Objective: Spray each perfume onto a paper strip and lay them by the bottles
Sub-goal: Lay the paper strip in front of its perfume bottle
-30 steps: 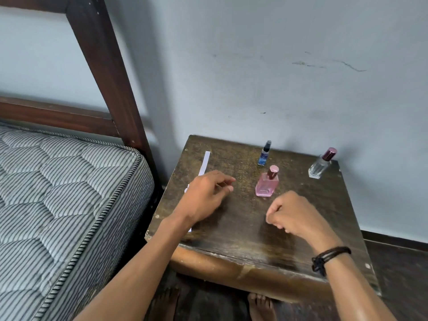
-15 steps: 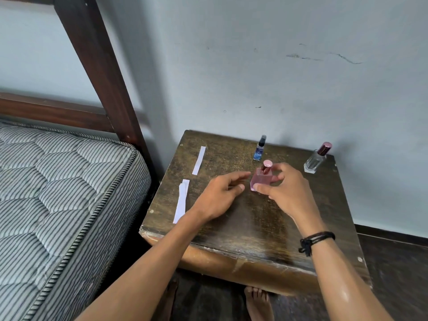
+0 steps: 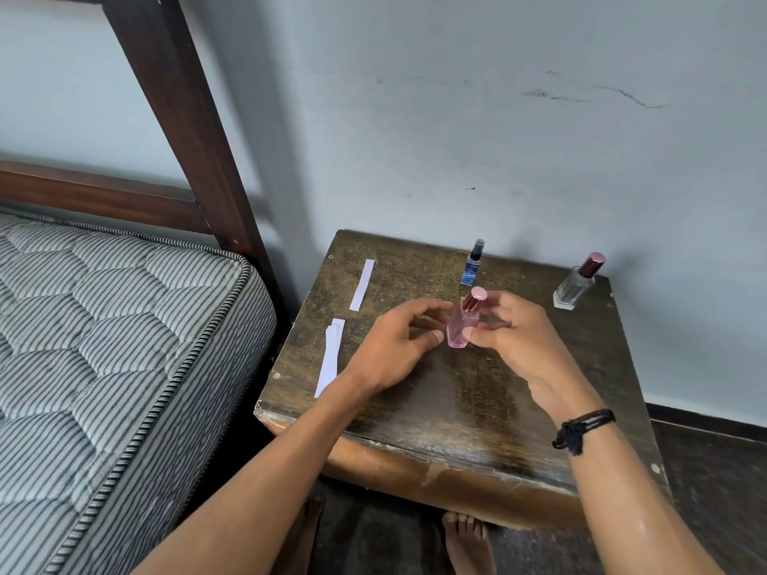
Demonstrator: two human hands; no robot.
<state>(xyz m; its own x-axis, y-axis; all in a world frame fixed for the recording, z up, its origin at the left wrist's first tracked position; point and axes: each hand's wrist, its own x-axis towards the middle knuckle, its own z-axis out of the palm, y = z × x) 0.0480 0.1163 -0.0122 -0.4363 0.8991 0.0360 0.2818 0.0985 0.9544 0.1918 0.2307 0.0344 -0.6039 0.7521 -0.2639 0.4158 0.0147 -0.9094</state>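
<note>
Pink bottle [image 3: 460, 330], clear of table [image 3: 460, 412] edges, pinched by right hand [image 3: 523, 346] fingers; left hand [image 3: 394, 355] relaxed alongside.

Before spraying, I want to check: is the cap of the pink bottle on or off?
On. The cap sits atop the pink bottle, which the right hand grips slightly tilted.

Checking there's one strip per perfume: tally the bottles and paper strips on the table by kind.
Perfume bottles: 3 (pink bottle, blue bottle, clear bottle)
Paper strips: 3 (single strip, plus what looks like 2 overlapping strips)
Total: 6
</note>
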